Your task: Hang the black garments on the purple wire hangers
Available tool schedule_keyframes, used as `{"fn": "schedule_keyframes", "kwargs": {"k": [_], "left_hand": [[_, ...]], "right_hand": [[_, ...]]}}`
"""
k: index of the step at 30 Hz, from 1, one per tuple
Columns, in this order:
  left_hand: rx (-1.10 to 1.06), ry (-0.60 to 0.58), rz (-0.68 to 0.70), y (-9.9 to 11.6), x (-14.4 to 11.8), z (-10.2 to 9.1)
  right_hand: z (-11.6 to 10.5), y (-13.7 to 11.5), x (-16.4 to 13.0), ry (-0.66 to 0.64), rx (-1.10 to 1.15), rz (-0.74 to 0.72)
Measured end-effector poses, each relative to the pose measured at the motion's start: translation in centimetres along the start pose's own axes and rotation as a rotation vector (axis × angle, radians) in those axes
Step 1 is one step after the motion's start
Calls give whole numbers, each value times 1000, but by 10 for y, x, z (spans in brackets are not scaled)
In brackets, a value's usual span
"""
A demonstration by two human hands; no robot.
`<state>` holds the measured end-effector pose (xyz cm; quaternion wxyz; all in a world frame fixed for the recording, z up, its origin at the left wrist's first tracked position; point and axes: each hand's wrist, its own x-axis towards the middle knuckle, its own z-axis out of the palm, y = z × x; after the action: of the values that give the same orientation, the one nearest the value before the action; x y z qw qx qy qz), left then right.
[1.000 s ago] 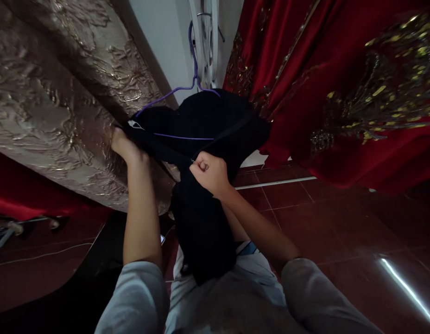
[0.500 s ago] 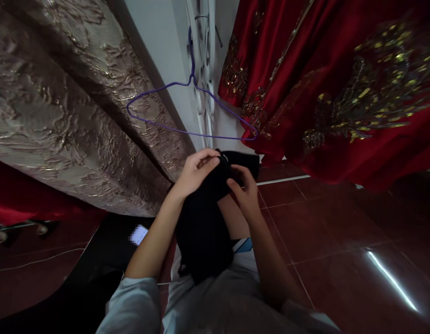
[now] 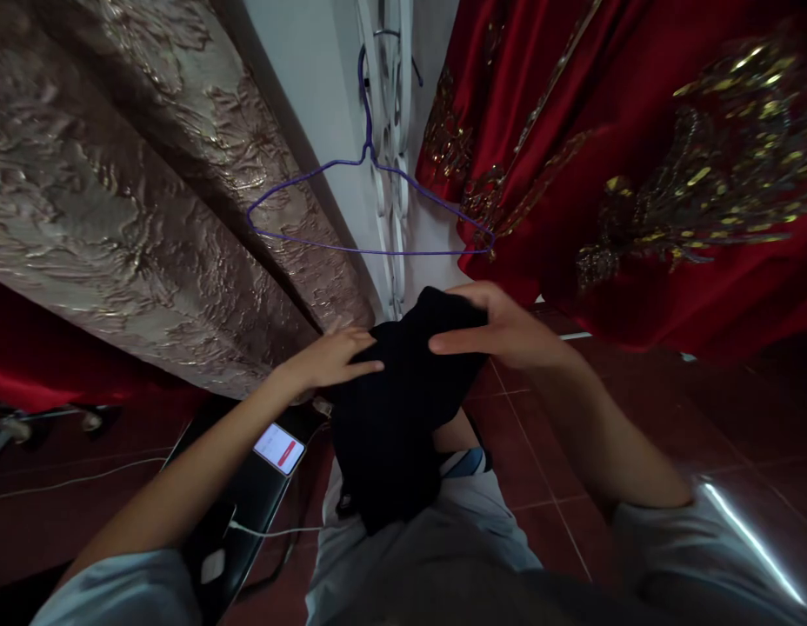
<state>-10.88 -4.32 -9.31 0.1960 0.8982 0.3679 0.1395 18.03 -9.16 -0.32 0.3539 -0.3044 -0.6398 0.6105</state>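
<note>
A black garment [image 3: 390, 417] lies bunched over my lap, its far end raised toward the wall; folds hide its exact kind. At its left edge is my left hand [image 3: 335, 356], thumb on top of the cloth and the other fingers partly hidden at the edge. My right hand [image 3: 501, 326] grips the upper right part, its thumb stretched across the front and its fingers behind the fabric. A purple wire hanger [image 3: 370, 252] hangs bare just beyond both hands.
White scrolled metalwork [image 3: 391, 174] carries the hanger. Embossed beige fabric [image 3: 182, 226] hangs at left, a red sequined garment [image 3: 540, 174] at right. A lit phone [image 3: 279, 449] and a white cable [image 3: 273, 531] lie on a black surface beside my left arm. Red tiles [image 3: 612, 426] cover the floor.
My hands have moved apart from their close pinch, left hand to the left and right hand to the right. The garment's far end is now spread wider between them.
</note>
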Motion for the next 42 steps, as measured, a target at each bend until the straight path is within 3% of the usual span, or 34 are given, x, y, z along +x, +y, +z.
{"fn": "schedule_keyframes", "kwargs": {"k": [2, 4, 7, 10, 13, 15, 18, 20, 22, 25, 29, 31, 35, 37, 39, 41, 42], "left_hand": [[202, -66, -43, -17, -9, -24], [358, -14, -128, -31, -15, -53], [396, 99, -253, -37, -22, -87], [327, 206, -306, -29, -30, -98], [362, 158, -368, -27, -41, -93], [392, 54, -451, -36, -51, -87], [317, -25, -490, -56, -62, -85], [287, 80, -426, -67, -61, -93], [326, 322, -323, -71, -52, -105], [287, 618, -118, -57, -24, -124], [75, 664, 42, -14, 15, -128], [86, 675, 56, 6, 28, -125], [198, 709, 52, 16, 36, -124], [216, 718, 50, 9, 36, -127], [198, 764, 32, -3, 37, -130], [138, 839, 0, -14, 40, -129], [90, 867, -18, -18, 43, -127]], "right_hand": [[-9, -16, -3, 143, -266, -207], [-18, -22, 7, 353, -482, -441], [-33, -3, 48, 568, -515, -614], [-48, 38, 101, 565, -428, -535], [-61, 75, 128, 477, -350, -283], [-67, 85, 124, 496, -337, -268], [-75, 79, 100, 554, -434, -358], [-79, 68, 85, 590, -517, -354], [-79, 58, 75, 636, -553, -324], [-75, 51, 67, 694, -550, -308], [-64, 54, 51, 628, -557, -345], [-65, 53, 38, 689, -601, -439], [-101, 39, 10, 1010, -622, -545], [-131, 25, 1, 967, -544, -455], [-159, 11, -3, 834, -420, -336], [-174, -1, 0, 704, -353, -246], [-175, -5, 6, 718, -395, -267]]}}
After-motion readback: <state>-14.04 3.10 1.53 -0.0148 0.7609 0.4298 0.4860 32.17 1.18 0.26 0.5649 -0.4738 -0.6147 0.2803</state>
